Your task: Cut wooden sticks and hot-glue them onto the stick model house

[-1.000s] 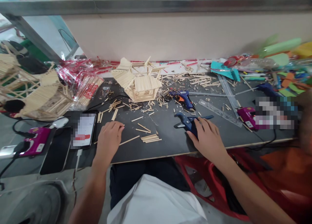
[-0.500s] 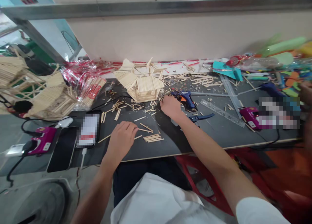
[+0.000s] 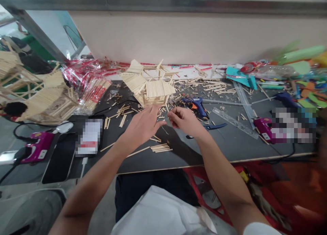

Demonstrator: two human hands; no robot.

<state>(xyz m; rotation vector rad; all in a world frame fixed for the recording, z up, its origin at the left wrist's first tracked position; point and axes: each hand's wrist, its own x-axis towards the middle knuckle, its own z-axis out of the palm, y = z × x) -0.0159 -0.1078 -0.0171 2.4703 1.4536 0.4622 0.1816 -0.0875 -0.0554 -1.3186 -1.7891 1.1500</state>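
Observation:
My left hand [image 3: 144, 124] reaches to the front of a small wooden stick model [image 3: 159, 88] with slatted roof panels. Its fingers are stretched out and the thumb stands apart; whether the fingertips touch the model I cannot tell. Close by on the right, my right hand [image 3: 186, 122] has its fingers curled into a pinch near the model's front corner. What it grips, if anything, is hidden. Beyond that hand lies a blue glue gun [image 3: 201, 108]. Dark-handled cutters [image 3: 216, 126] are partly covered by my right wrist. Cut sticks [image 3: 160, 147] lie in a row below my hands.
Left of me are two phones [image 3: 59, 158], a purple power adapter [image 3: 42, 146] with cables, and a larger stick model [image 3: 48, 98]. Bagged sticks [image 3: 93, 92] rest behind. To the right lie a clear ruler [image 3: 236, 123] and another purple adapter [image 3: 265, 129]. Stick scraps cover the back.
My left hand has moved up and right from the loose sticks to the model's front, its fingers now extended. My right hand has shifted slightly right and nearer, its fingers curled.

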